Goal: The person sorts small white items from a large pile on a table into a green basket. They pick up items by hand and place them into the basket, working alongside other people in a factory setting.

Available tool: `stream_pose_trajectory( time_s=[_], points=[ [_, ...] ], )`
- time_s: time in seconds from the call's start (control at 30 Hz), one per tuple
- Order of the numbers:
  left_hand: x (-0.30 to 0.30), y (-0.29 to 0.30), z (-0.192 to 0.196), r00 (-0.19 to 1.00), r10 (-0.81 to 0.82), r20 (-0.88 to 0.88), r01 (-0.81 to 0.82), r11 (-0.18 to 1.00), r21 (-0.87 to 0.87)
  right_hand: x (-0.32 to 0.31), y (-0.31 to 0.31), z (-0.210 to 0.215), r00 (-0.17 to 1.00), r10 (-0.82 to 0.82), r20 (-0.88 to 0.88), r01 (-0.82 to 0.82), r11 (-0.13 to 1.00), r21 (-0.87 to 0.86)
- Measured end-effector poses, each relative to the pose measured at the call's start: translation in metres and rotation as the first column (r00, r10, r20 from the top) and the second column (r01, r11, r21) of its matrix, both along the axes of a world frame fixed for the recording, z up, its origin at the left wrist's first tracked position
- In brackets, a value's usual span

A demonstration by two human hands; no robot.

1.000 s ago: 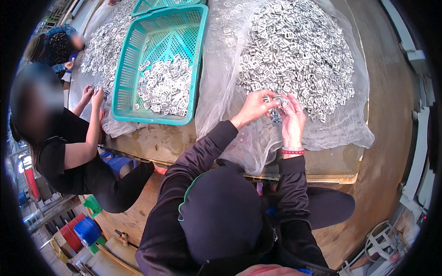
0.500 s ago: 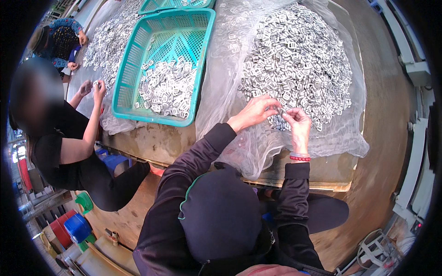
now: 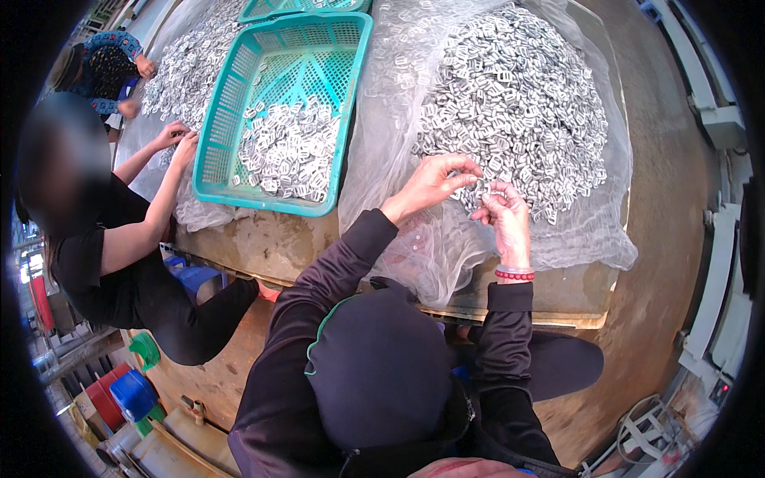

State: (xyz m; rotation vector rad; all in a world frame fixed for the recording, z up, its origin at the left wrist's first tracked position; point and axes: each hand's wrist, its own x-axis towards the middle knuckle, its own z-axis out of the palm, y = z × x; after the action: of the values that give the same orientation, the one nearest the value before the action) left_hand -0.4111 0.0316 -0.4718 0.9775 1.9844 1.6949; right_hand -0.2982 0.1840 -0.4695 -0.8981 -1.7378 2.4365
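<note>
Bare left hand [image 3: 430, 187]: is pointing rightward; grip unclear.
Bare right hand [image 3: 512, 225]: is facing the left hand, close by; grip unclear.
Pile of silver-grey slotted metal buckles [image 3: 518, 103]: is lying just beyond both hands.

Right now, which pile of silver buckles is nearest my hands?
The large pile right of the teal baskets; other piles lie inside them or to their left.

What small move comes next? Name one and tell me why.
Probably bring the left hand and right hand slightly closer, fingertip to fingertip. Their fingertips face each other across a small gap at the near edge of the pile of slotted metal pieces, so closing it could steady a piece; whether one is already pinched is too small to tell.
</note>
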Motion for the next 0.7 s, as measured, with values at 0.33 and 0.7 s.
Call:
stream_pose_trajectory(
  time_s=[0.33,0.7],
  points=[
    [0.020,0.004,-0.002,0.896,0.064,-0.440,-0.107,0.991,-0.075,0.010,0.001,-0.002,0.992,-0.110,0.058,0.122,0.958,-0.258],
    [0.009,0.000,0.012,0.974,0.160,-0.158,-0.179,0.977,-0.116,0.005,-0.006,-0.009,0.969,-0.246,-0.013,0.245,0.968,-0.060]
  ],
)
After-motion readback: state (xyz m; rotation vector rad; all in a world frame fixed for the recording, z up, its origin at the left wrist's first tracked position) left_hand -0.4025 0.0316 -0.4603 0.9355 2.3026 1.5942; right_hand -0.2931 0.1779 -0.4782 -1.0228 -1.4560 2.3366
